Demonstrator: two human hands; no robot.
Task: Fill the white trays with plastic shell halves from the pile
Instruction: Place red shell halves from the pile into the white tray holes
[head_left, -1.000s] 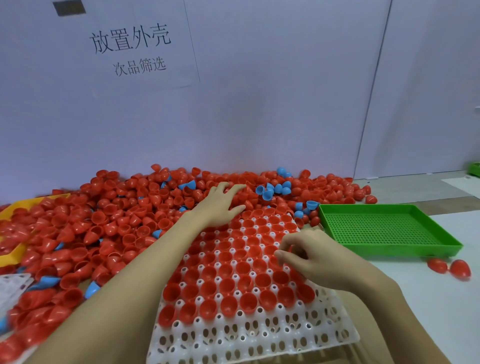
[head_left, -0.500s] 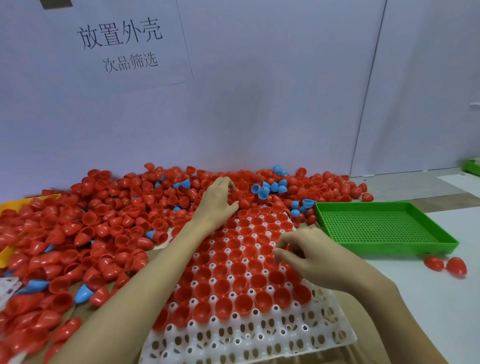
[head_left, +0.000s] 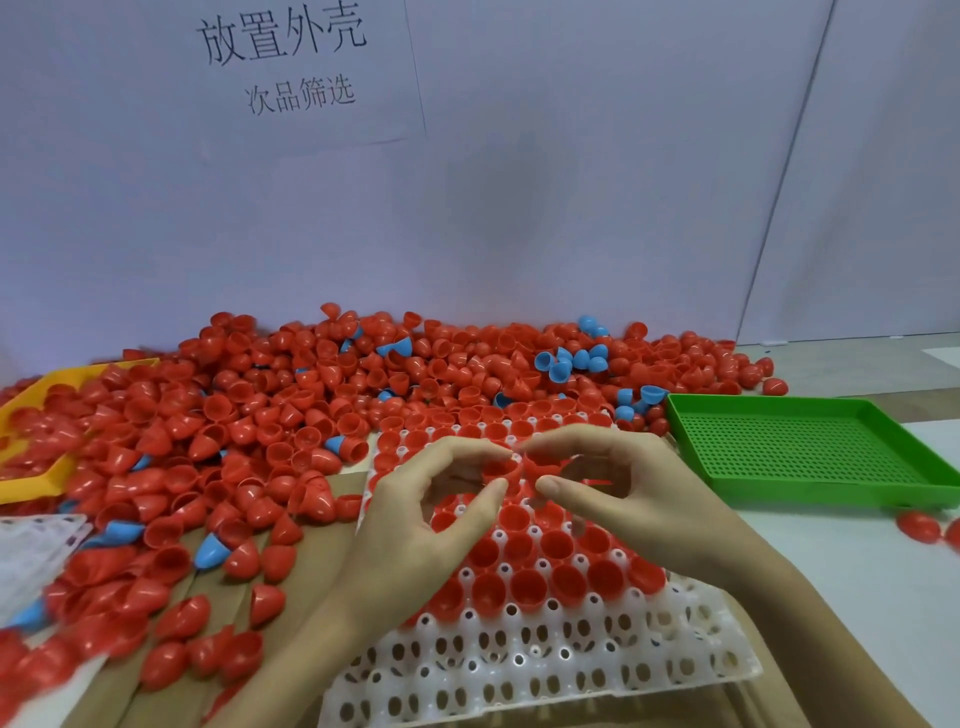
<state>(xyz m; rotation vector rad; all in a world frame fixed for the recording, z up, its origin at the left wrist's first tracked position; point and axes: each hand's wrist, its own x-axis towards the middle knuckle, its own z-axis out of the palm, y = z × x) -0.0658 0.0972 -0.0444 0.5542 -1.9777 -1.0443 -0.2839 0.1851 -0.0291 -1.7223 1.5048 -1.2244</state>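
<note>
Both hands are raised over the white tray (head_left: 519, 670), fingers curled. The left hand (head_left: 421, 525) pinches a red shell half (head_left: 500, 467) between thumb and forefinger; the right hand (head_left: 623, 488) pinches another red piece (head_left: 540, 465) just beside it. The tray's far rows hold red halves; its near rows are unfilled. The pile (head_left: 311, 415) lies behind and left on the tabletop. A green tray (head_left: 810, 452) sits right.

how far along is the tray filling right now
Mostly done on this white tray: its far and middle rows hold red shells, open side up. In hand: the left hand and right hand meet over the tray's middle, fingertips around a red shell half; the exact grip is unclear. Left: the nearest rows of sockets are empty, another white tray waits at far left, and the pile is large.
</note>
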